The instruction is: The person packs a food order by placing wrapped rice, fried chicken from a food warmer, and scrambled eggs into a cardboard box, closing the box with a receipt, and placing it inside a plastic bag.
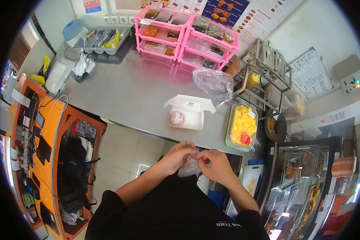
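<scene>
Close to my body, both hands hold a small clear plastic bag [189, 168] by its upper edge. My left hand [179, 154] pinches it from the left, fingers closed. From the other side my right hand [214, 163] grips it with curled fingers. What the bag contains, if anything, I cannot make out. Just beyond my hands, on the steel counter [144, 104], stands an open white paper box [195, 120] with its lid folded back. Inside its left part sits a round wrapped item [177, 117] with red print.
Right of the box is a container of yellow food [244, 124] with a red scoop-like piece in it. A crumpled plastic bag [214, 83] lies behind. Pink tiered racks [180, 50] hold packets at the back. A glass food display [296, 188] stands at right, an orange shelf [62, 132] at left.
</scene>
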Available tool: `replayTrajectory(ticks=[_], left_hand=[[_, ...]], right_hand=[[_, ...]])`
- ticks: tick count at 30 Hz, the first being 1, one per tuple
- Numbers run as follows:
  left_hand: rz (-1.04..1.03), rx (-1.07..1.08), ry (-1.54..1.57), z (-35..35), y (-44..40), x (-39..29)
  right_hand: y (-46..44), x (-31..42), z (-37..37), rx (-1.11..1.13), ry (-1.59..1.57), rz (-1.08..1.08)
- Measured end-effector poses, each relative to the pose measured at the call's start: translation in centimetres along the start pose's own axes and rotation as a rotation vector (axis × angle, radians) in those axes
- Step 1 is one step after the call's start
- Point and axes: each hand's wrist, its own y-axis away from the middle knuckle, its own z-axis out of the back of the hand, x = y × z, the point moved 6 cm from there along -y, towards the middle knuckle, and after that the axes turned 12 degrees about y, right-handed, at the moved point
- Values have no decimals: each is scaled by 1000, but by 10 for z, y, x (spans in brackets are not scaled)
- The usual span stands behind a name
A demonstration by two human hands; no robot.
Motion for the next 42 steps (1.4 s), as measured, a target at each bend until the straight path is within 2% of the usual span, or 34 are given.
replayTrajectory(ticks=[5,8,11,13,14,16,20,22,23,25,26,28,33,37,40,41,42], left_hand=[[-510,-18,-349,-10,14,-33],[-803,26,-746,-33,42,-47],[-1105,102,-1124,-59,75,-53],[-1237,175,-1278,-68,85,-51],[-1269,136,-1293,-67,87,-50],[-1334,59,-1327,-65,92,-46],[-1413,-30,-1272,-59,98,-39],[-1499,-68,-1184,-55,100,-34],[-1491,-87,-1197,-55,101,-32],[-1473,-112,-1220,-56,105,-29],[-1373,-76,-1213,-53,96,-24],[-1170,29,-1211,-52,71,-11],[-1231,283,-1222,-100,40,11],[-1274,435,-1262,-134,14,49],[-1185,626,-1268,-149,12,86],[-1142,721,-1238,-150,7,103],[-1077,754,-1231,-151,2,118]], right_hand=[[4,29,-23,-33,380,358],[0,31,-43,-8,195,401],[-6,-1,-75,203,-28,134],[-17,-6,-86,-7,-177,144],[-21,-5,-87,-111,-254,149],[-30,-3,-86,-204,-149,179],[-41,16,-68,-440,229,260],[-39,8,-73,-389,362,92],[-38,2,-76,-365,425,-5],[-37,-19,-78,-397,24,0],[-34,-27,-77,-421,-175,6],[-23,-29,-71,-291,-857,-225],[21,-44,-55,-339,-1604,-358],[53,-99,-50,-667,-1564,-196],[98,-121,-39,-868,-1654,-273],[112,-131,-33,-1011,-1574,-326],[123,-143,-36,-1059,-1588,-329]])
